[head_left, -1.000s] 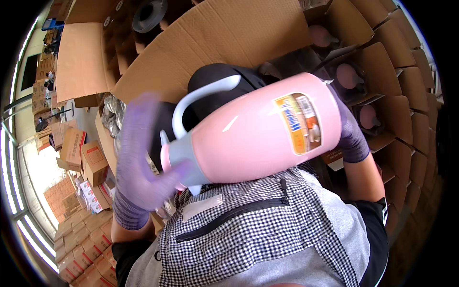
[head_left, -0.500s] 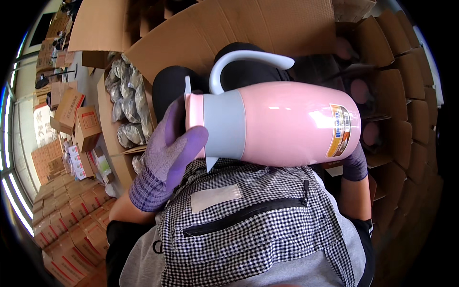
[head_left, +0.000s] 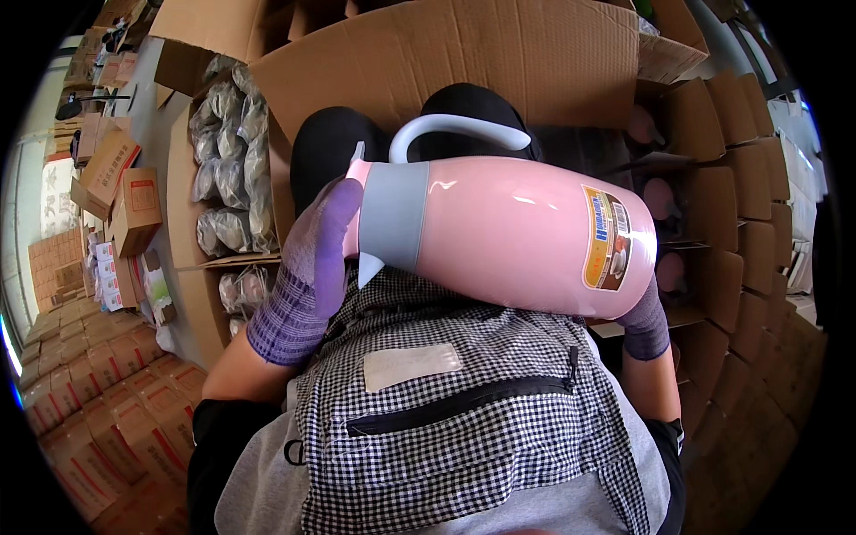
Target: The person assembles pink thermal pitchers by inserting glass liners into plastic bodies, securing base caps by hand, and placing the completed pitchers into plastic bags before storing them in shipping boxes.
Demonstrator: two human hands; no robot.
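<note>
A pink vacuum jug [head_left: 517, 232] lies on its side across my lap, held between both hands. Its grey collar, spout and lid end point left, and the pale grey handle arches toward the far side. A colourful label faces up near the base. My left hand [head_left: 325, 241], in a purple knit glove, is closed over the lid end, with its thumb on the near side. My right hand [head_left: 644, 323], gloved alike, cups the base from beneath; its fingers are mostly hidden behind the jug.
On the left stands a carton [head_left: 201, 259] of plastic-wrapped items. An open cardboard box [head_left: 464, 62] with dividers is in front of my knees. Cartons [head_left: 713, 209] at the right hold more pink jugs [head_left: 660, 198]. Stacked brown boxes [head_left: 98, 401] fill the lower left.
The jug has tilted, its base end now lower and nearer me, and rolled slightly so the label shows more fully. My left thumb has shifted at the lid end. The view has turned a little.
</note>
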